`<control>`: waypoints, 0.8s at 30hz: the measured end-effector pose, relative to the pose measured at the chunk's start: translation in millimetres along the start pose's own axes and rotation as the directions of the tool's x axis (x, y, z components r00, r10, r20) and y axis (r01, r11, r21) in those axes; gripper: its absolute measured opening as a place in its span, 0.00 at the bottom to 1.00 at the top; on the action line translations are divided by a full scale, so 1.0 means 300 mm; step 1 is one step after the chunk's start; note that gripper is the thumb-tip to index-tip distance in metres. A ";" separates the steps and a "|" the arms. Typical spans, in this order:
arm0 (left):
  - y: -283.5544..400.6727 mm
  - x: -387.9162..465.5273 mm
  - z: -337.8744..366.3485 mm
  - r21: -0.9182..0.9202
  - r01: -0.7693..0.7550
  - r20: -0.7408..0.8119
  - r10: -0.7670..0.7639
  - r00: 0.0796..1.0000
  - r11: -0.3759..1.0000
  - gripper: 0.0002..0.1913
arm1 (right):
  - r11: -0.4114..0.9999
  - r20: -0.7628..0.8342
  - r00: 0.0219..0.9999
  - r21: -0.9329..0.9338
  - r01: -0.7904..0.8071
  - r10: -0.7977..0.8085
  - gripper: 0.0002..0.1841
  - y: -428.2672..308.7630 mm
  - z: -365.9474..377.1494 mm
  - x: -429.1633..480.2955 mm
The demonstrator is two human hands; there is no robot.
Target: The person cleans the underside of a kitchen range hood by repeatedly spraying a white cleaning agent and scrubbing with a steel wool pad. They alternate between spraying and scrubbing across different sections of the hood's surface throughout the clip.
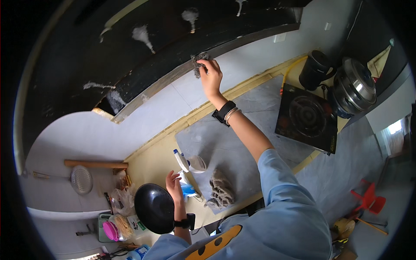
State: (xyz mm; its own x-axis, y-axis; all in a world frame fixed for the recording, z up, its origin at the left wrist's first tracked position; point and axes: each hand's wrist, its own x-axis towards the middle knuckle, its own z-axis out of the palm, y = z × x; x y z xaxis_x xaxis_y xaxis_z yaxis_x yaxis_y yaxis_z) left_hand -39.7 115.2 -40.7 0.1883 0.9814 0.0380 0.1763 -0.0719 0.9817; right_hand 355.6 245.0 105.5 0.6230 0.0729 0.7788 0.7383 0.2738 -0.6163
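Observation:
A crumpled grey cloth is pinched in my right hand, held against the lower edge of a dark range hood or cabinet marked with whitish foam patches. My left hand hovers with spread fingers beside a white spray bottle with a blue nozzle tip and a blue-and-white packet; it holds nothing. A second, grey-brown cloth lies bunched on the grey countertop slab.
A black wok lies left of my left hand. At the right are a gas stove, a black kettle and a steel lidded pot. A skimmer hangs at the left. A red stool is on the floor.

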 end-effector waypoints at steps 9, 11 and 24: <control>0.003 -0.045 0.031 0.076 0.055 -0.254 -0.035 0.967 0.996 0.20 | 0.990 -0.261 0.959 -0.054 -0.127 0.109 0.12 0.417 -0.276 0.376; 0.016 -0.065 0.043 0.105 -0.011 -0.331 0.046 0.942 0.994 0.18 | 0.987 -0.326 0.939 -0.082 -0.140 0.106 0.12 0.535 -0.342 0.476; -0.048 -0.071 -0.018 0.147 -0.011 -0.493 0.083 0.866 0.989 0.09 | 0.983 -0.137 0.982 0.146 -0.112 0.132 0.13 0.488 -0.314 0.392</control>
State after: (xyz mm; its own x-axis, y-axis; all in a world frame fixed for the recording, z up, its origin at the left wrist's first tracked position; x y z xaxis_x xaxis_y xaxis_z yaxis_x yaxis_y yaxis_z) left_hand -51.6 96.4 -54.5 -0.2983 0.9319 0.2062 0.3139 -0.1082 0.9433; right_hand 561.3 203.5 95.8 0.7448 -0.0239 0.6669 0.6181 0.4015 -0.6759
